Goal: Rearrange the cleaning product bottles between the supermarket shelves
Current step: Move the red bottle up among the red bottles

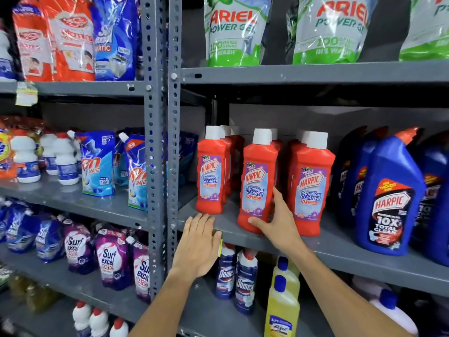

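We see our right hand [275,221] wrapped around the lower part of the middle red Harpic bathroom cleaner bottle [257,181], standing on the grey shelf [340,249]; thumb in front, fingers [277,194] behind. Our left hand [198,244] hovers spread wide, empty, at the shelf edge.

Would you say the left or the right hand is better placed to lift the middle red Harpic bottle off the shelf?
Right. The right hand already wraps the middle red Harpic bottle low down, while the left hand lies flat at the shelf edge, holding nothing.
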### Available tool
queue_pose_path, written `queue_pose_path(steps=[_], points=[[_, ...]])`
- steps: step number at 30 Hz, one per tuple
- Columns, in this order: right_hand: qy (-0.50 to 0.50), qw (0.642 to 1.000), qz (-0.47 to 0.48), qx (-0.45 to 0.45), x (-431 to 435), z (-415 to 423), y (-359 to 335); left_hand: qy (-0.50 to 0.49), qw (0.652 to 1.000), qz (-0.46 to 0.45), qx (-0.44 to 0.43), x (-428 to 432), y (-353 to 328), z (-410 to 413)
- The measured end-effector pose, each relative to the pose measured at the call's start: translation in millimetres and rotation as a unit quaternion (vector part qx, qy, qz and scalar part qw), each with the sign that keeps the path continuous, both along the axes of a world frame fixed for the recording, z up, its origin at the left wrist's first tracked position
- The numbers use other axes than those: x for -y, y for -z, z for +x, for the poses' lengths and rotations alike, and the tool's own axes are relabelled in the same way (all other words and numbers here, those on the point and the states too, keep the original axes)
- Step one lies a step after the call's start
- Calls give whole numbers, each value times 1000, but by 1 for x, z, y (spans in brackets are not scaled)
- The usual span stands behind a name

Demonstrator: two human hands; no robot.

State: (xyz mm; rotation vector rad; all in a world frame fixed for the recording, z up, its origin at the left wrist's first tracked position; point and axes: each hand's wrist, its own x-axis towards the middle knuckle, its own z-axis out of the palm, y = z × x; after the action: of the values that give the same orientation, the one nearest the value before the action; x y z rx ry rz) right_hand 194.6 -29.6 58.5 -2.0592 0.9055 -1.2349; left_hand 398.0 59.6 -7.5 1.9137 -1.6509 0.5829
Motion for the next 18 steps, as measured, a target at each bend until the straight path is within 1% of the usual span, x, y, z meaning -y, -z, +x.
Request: queue_pose_path(steps=[4, 11, 18], points=[[-1, 1000, 23, 17, 1, 2, 2, 6, 1000, -8, -8, 0, 1, -1], [-11, 1000, 14, -24, 10, 1, 8, -1, 1000, 1, -15, -2, -2, -3], [-13, 999, 32, 4, 13, 3, 7, 0, 1000, 9, -21, -2, -1, -3]])
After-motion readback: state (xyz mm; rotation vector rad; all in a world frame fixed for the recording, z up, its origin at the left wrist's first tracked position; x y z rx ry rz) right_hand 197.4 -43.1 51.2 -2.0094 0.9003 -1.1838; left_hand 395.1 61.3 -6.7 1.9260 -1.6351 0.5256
